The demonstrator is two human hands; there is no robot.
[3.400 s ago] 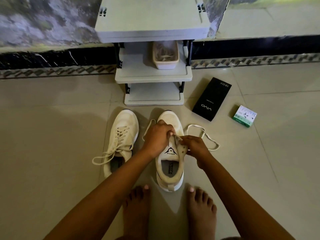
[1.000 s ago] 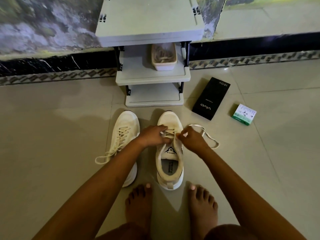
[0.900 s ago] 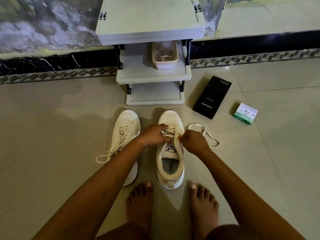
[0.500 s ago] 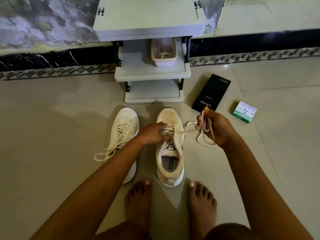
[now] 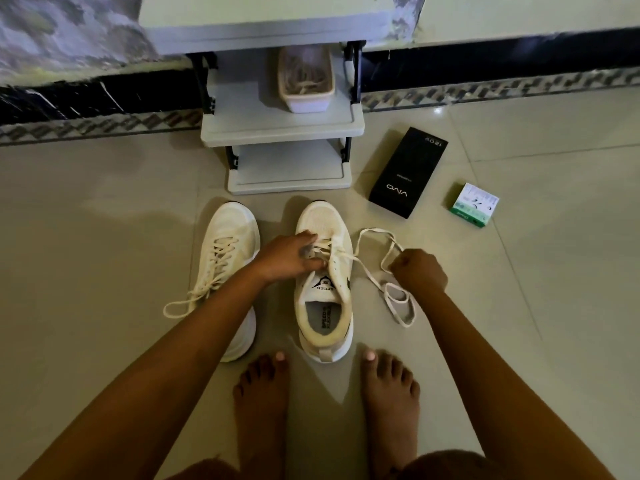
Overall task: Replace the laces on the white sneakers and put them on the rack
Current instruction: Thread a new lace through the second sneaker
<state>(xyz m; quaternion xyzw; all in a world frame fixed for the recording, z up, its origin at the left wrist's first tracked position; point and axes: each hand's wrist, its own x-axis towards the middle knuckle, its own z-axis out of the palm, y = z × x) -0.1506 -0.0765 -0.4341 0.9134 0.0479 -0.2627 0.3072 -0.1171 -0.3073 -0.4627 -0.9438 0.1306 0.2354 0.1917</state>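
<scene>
A person crouches barefoot on a tiled floor (image 5: 104,258) at the centre of the frame, working on a pair of white sneakers. The left hand (image 5: 289,256) presses down on the laced part of the right-hand sneaker (image 5: 323,282), its fingers (image 5: 313,263) curled onto the eyelets and lace crossings. The right hand (image 5: 419,270), just right of that shoe, is closed in a fist around the loose lace (image 5: 398,299), which runs from the shoe's eyelets, loops over the floor and trails below the hand. The second sneaker (image 5: 225,268), fully laced, lies just left, its lace ends spread on the tiles. Directly beyond the shoes, at upper centre, stands the grey rack (image 5: 280,133), a tub of laces (image 5: 306,81) on its middle shelf. A black box (image 5: 408,171) and a small green-and-white box (image 5: 474,204) lie at centre right.
</scene>
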